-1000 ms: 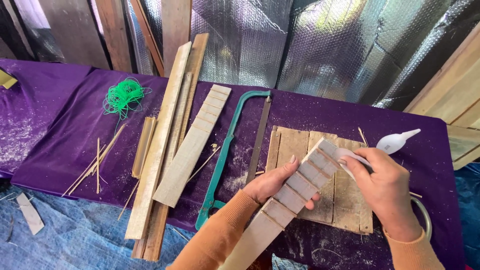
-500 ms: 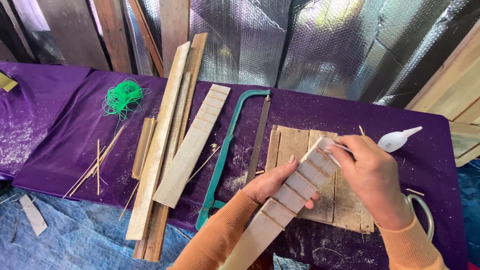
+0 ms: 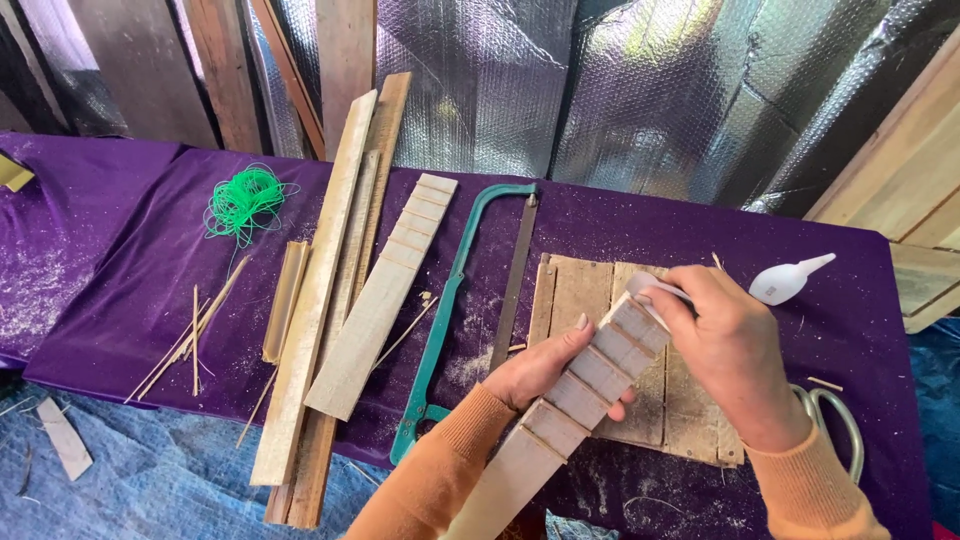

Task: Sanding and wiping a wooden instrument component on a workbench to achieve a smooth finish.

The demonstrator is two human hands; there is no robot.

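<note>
Working the top end of the notched pale wooden strip [image 3: 590, 385].
Left hand [image 3: 545, 365] is gripping it from below; right hand [image 3: 725, 355] fingers are pinching a small pale tool [image 3: 650, 288] (kind unclear), needing steady pressure next.

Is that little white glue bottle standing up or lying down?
Lying down. The white bottle rests on its side on the purple cloth, its pointed nozzle aimed right, just beyond the right hand.

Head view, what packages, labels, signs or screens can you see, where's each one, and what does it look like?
Glue bottle: on the purple cloth, just beyond the right hand; small, white, teardrop-shaped with a pointed nozzle, lying on its side.
No label, sign or screen shows anywhere in view.
</note>
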